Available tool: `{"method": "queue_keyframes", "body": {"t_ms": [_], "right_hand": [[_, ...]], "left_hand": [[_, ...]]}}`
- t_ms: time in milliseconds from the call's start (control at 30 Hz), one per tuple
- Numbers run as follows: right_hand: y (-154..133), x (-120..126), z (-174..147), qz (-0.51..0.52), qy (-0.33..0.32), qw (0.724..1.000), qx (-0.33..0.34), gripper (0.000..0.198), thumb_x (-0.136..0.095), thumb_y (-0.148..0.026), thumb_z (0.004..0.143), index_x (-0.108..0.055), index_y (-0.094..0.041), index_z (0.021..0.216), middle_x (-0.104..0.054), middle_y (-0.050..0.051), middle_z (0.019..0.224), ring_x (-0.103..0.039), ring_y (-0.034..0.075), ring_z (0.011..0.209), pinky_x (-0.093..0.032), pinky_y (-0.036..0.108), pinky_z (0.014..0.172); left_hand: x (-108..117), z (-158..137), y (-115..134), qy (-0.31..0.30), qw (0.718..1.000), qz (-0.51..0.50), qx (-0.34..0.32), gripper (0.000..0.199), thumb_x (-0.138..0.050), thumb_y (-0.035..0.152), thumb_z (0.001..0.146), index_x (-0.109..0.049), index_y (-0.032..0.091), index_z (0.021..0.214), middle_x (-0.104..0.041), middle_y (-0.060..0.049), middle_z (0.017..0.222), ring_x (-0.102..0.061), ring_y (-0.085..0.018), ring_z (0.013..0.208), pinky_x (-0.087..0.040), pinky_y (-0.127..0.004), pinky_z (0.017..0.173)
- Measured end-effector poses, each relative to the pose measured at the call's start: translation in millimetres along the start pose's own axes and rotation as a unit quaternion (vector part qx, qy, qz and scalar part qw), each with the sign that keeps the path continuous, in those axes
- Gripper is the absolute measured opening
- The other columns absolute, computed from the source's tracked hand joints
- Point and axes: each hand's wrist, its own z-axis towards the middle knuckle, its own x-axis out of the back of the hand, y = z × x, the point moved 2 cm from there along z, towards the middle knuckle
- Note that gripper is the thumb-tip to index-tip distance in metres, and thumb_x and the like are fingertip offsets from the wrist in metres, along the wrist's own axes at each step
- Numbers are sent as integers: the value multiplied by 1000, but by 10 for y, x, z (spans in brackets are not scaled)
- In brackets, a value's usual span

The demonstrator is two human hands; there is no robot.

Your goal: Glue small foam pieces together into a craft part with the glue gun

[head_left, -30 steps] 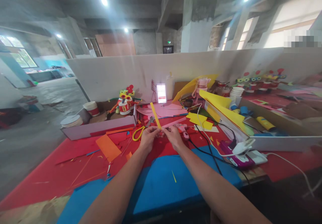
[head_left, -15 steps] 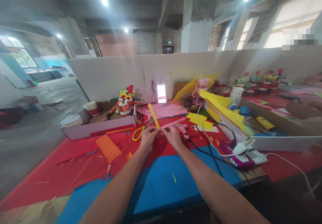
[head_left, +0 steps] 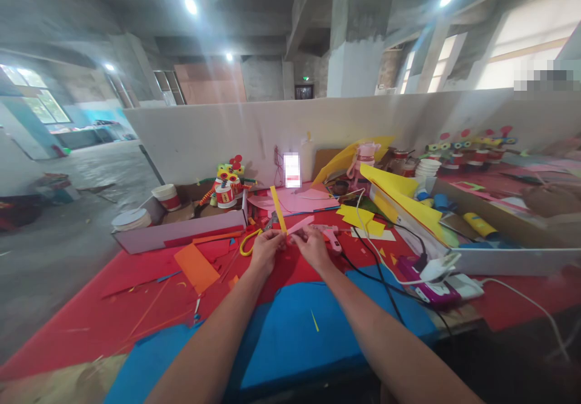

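My left hand (head_left: 267, 250) pinches the lower end of a yellow paper strip (head_left: 278, 209), which points up and away. Close beside it, my right hand (head_left: 312, 249) is closed at the pink paper strip (head_left: 301, 224). The two strips meet at an angle between my fingertips; whether they are joined there I cannot tell. Yellow-handled scissors (head_left: 246, 245) lie just left of my left hand. A pink glue gun (head_left: 333, 238) rests right behind my right hand, its black cord running toward the front right.
A low box (head_left: 181, 230) with paper cups and a paper-cup figure (head_left: 226, 189) stands left. Another box (head_left: 508, 259) holds coloured rolls at right, near a purple power strip (head_left: 429, 283). Orange paper (head_left: 197, 268) and yellow pieces (head_left: 356, 216) lie about. Blue sheet (head_left: 290, 331) covers the front.
The pink strip shows shorter and more steeply angled, its far end drawn in toward my hands. My right fingers have shifted slightly; the yellow strip stays in my left hand.
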Motion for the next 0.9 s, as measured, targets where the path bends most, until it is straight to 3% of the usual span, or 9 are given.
{"method": "queue_keyframes", "body": {"t_ms": [100, 200, 333, 433, 733, 900], "right_hand": [[13, -37, 7, 64, -21, 998, -6, 12, -60, -34, 76, -64, -23, 74, -69, 1, 68, -65, 19, 64, -50, 31, 66], [50, -74, 19, 116, -14, 992, -53, 18, -63, -40, 72, -63, -22, 70, -65, -1, 61, -62, 18, 59, -49, 30, 63], [88, -124, 8, 244, -5, 961, -133, 30, -74, -45, 59, -61, -21, 70, -62, -3, 59, -57, 14, 54, -48, 28, 60], [75, -146, -18, 303, -22, 940, -154, 37, -80, -45, 53, -61, -20, 72, -62, -3, 62, -57, 12, 55, -49, 27, 60], [40, -117, -48, 287, -25, 939, -188, 44, -84, -48, 46, -64, -18, 71, -64, -2, 60, -59, 14, 55, -52, 30, 62], [79, -51, -6, 204, 28, 967, -148, 37, -81, -48, 54, -63, -18, 67, -63, -1, 57, -60, 15, 54, -51, 30, 60]], "left_hand": [[1, -5, 13, 0, 1000, -1, 2, 26, -81, 29, 50, -63, 12, 57, -58, 0, 45, -48, -7, 40, -33, -20, 44], [-8, -23, 38, -12, 1000, -7, 2, 24, -80, 26, 51, -61, 13, 58, -57, 1, 44, -49, -8, 39, -33, -19, 44], [-26, -36, 41, -25, 999, -18, 11, 26, -81, 24, 50, -59, 14, 58, -57, 1, 45, -49, -7, 39, -34, -19, 44], [-33, -33, 21, -27, 999, -17, 20, 26, -82, 23, 49, -58, 13, 56, -57, 1, 44, -49, -7, 39, -34, -19, 43], [-37, -51, -14, -50, 999, -7, 16, 18, -80, 20, 51, -68, 10, 59, -63, -4, 51, -52, -9, 43, -38, -21, 46], [-90, -89, 24, -85, 996, -25, 22, 21, -82, 21, 51, -70, 10, 65, -66, -5, 57, -55, -10, 51, -41, -22, 50]]}}
